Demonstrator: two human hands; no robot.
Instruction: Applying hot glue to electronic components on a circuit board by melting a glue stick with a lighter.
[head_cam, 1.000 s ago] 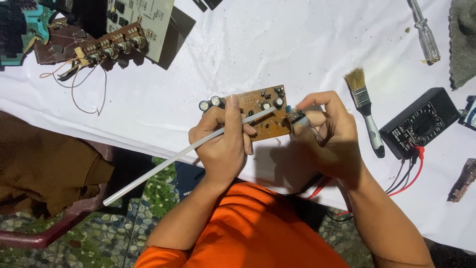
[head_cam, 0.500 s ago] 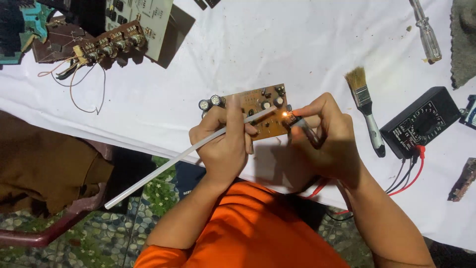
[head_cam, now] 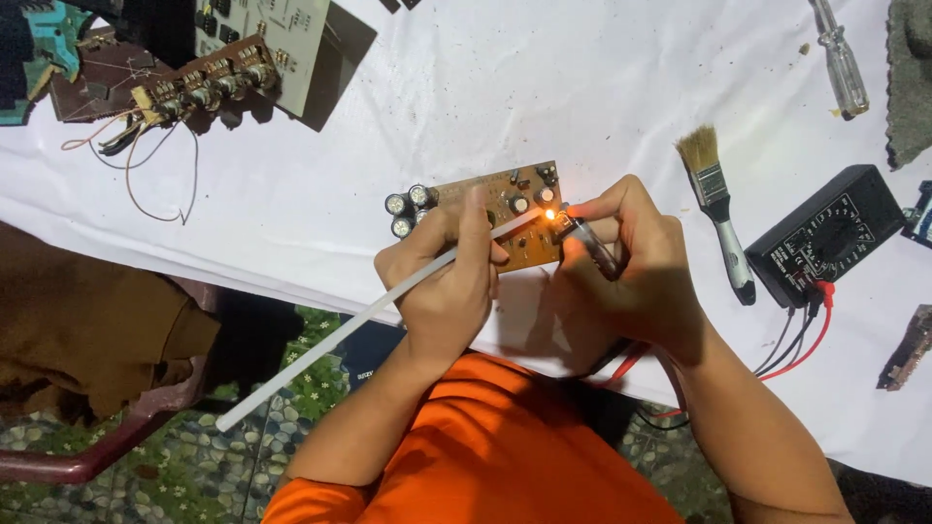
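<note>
**Flame at the board, centre of frame**

White cloth (head_cam: 544,87) covers the table and fills most of the frame; pebbled floor shows along the lower left, my orange shirt (head_cam: 485,456) at bottom centre.

Board (head_cam: 505,209): small brown circuit board, flat on the cloth at centre. Dark capacitors (head_cam: 408,209) stand in a cluster at its left end.

My left hand (head_cam: 447,286): fingers clenched around a long white rod (head_cam: 320,340), pen-style. Rod runs from lower left of the frame up to the right; its tip sits over the board's right part, right by the flame.

My right hand (head_cam: 636,277): fingers grasping a lighter (head_cam: 594,247), dark and shiny, tilted toward the board. Small orange flame (head_cam: 550,214) burns at its top end, at the board's right edge. Can't tell whether flame touches the rod tip or the board.

Around:
- Brush (head_cam: 716,209), pale bristles up, just right of my right hand.
- Black multimeter (head_cam: 825,238) further right, red and black leads (head_cam: 801,340) trailing down from it and off the table edge.
- Screwdriver (head_cam: 843,58), clear handle, upper right.
- Grey cloth (head_cam: 911,78) at the right edge, top.
- Second board with a row of knobs (head_cam: 209,87) and loose wires, upper left.
- Brown cloth on a dark red chair (head_cam: 87,320), left edge, below the table line.
</note>
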